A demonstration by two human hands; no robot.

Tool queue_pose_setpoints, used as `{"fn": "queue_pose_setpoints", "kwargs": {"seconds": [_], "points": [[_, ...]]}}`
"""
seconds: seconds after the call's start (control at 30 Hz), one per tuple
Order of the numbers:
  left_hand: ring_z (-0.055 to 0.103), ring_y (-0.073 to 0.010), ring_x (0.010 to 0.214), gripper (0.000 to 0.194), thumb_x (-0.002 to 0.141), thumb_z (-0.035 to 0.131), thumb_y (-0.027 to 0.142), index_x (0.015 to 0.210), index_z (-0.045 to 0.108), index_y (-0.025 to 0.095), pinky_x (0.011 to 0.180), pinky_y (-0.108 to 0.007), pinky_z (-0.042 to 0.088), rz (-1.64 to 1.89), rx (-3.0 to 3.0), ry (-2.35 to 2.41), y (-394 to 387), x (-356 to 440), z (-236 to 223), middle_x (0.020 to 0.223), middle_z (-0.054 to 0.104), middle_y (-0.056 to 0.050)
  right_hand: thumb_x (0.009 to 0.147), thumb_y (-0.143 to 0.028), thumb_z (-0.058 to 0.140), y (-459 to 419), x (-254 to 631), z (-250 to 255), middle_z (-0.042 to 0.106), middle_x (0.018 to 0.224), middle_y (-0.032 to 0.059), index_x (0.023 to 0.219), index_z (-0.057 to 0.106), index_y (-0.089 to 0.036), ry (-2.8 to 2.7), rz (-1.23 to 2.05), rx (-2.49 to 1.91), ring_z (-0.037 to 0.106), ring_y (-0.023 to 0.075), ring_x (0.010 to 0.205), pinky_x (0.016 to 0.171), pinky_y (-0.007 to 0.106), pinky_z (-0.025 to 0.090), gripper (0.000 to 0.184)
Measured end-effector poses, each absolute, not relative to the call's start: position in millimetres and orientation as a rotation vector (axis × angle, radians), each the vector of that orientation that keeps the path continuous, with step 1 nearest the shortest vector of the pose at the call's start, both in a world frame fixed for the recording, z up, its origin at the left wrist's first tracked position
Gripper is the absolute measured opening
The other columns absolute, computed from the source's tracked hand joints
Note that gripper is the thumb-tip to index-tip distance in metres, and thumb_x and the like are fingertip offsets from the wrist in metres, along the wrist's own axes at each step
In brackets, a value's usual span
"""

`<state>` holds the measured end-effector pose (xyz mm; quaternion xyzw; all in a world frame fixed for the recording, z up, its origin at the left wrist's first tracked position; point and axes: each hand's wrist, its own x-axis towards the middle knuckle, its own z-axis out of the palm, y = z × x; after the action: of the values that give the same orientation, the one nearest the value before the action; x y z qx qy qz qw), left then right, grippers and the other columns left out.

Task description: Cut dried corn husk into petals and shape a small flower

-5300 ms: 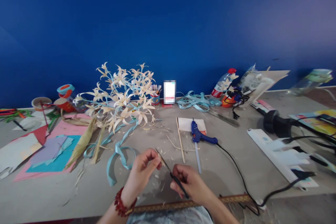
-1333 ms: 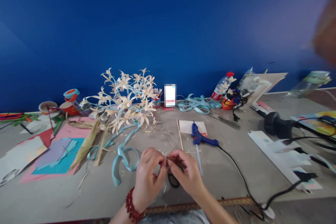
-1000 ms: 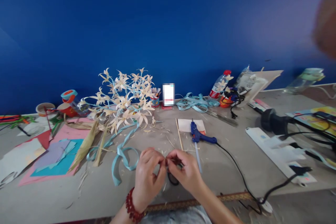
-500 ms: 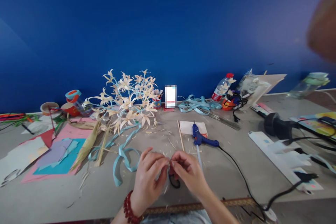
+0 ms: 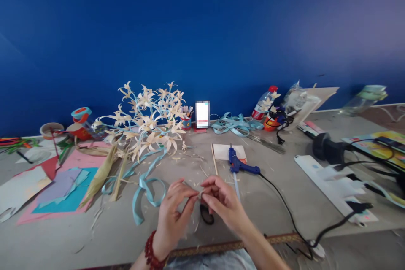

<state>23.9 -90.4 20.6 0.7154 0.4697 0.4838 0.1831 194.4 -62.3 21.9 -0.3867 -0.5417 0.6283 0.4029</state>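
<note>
We've got both hands nearly tip to tip above the grey worktop (image 5: 117,236), left hand (image 5: 176,204) and right hand (image 5: 223,202) each pinching a tiny pale piece (image 5: 200,192) between thumb and fingers; its shape is too small to tell. Black looped scissors handle (image 5: 207,217) sits just beside our right fingers. Beyond: blue plastic glue gun (image 5: 242,166), shiny pale-blue ribbon (image 5: 138,202), ribbed dry husk (image 5: 101,176), cream flowers (image 5: 152,123) with thin pointed petals
</note>
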Motion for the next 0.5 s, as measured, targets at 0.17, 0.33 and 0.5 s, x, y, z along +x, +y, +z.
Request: {"fn": "queue_pose_setpoints", "kwargs": {"seconds": [0.17, 0.33, 0.5], "points": [[0.069, -0.0192, 0.081, 0.011, 0.088, 0.059, 0.022, 0.084, 0.070, 0.021, 0.099, -0.045, 0.048, 1.322, 1.764, 1.334, -90.6, 27.7, 19.8, 0.077, 0.074, -0.002, 0.086, -0.027, 0.059, -62.6, 197.6, 22.3, 0.060, 0.070, -0.0005, 0.089, 0.061, -0.019, -1.639, 1.342, -1.040, 0.055, 0.0113, 0.058, 0.047, 0.018, 0.039, 0.009], [0.069, -0.0212, 0.084, 0.011, 0.086, 0.061, 0.022, 0.079, 0.069, 0.020, 0.092, -0.040, 0.051, 1.305, 1.776, 1.443, -90.0, 29.7, 21.1, 0.078, 0.073, -0.003, 0.088, -0.025, 0.055, -62.5, 197.1, 22.8, 0.061, 0.065, -0.0008, 0.082, 0.061, -0.019, -1.752, 1.146, -1.083, 0.056, 0.0126, 0.058, 0.048, 0.019, 0.038, 0.010], [0.065, -0.0198, 0.078, 0.012, 0.084, 0.057, 0.017, 0.075, 0.063, 0.020, 0.075, -0.033, 0.051, 1.287, 1.845, 1.518, -89.4, 33.0, 19.5, 0.073, 0.067, -0.002, 0.086, -0.022, 0.055, -64.6, 192.0, 21.8, 0.060, 0.063, -0.0014, 0.076, 0.060, -0.020, -1.817, 0.993, -1.090, 0.056, 0.0128, 0.057, 0.052, 0.021, 0.039, 0.011]]}}
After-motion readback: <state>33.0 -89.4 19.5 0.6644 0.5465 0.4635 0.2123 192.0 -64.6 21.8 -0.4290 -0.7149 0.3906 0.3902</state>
